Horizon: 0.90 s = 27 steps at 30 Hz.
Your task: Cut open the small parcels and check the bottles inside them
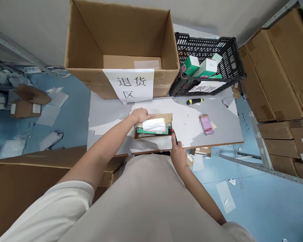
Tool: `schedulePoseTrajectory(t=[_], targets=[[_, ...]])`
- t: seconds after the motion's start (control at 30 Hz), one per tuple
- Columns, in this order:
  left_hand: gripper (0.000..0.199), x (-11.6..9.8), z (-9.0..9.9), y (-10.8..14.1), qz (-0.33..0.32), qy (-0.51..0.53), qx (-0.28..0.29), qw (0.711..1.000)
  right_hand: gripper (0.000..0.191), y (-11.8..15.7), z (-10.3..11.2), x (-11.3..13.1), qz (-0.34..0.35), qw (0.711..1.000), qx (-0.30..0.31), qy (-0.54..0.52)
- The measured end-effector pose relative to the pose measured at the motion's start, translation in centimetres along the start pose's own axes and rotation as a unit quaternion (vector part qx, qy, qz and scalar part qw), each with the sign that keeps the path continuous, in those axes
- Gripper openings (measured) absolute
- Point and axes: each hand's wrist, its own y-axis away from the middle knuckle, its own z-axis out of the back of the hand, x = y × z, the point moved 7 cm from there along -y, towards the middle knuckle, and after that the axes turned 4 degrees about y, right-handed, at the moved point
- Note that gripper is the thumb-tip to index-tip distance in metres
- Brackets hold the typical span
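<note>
A small cardboard box [168, 117] lies open on the table in front of me. Inside it are a green box [158, 131] and a folded white paper [154, 124]. My left hand [140, 115] rests on the box's far left edge, its index finger stretched along the far side. In my right hand [178, 152] is a dark cutter [175, 136] with a red part; its tip is at the box's right edge. The fingers of my right hand are wrapped round the handle.
A large cardboard box [127, 82] with a white sign stands behind. Right of it, a black crate [207, 45] holds several green-and-white boxes. A yellow-black tool [195, 101] and a blurred pink item [206, 124] lie on the table [224, 129]. Stacked cartons [265, 74] stand far right.
</note>
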Motion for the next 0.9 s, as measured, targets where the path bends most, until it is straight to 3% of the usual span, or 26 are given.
schedulePoseTrajectory(t=[0.6, 0.8, 0.9], targets=[[0.079, 0.4, 0.0, -0.4, 0.004, 0.017, -0.035, 0.999, 0.077, 1.1, 1.1, -0.2, -0.001, 1.000, 0.014, 0.012], [0.076, 0.6, -0.1, -0.7, 0.004, 0.028, -0.048, 0.998, 0.076, 1.9, -0.5, -1.0, 0.016, 0.999, 0.040, -0.025], [0.078, 0.5, -0.1, -0.6, 0.000, 0.017, -0.041, 0.999, 0.070, 2.2, -1.1, -1.9, 0.031, 0.997, 0.017, -0.063]])
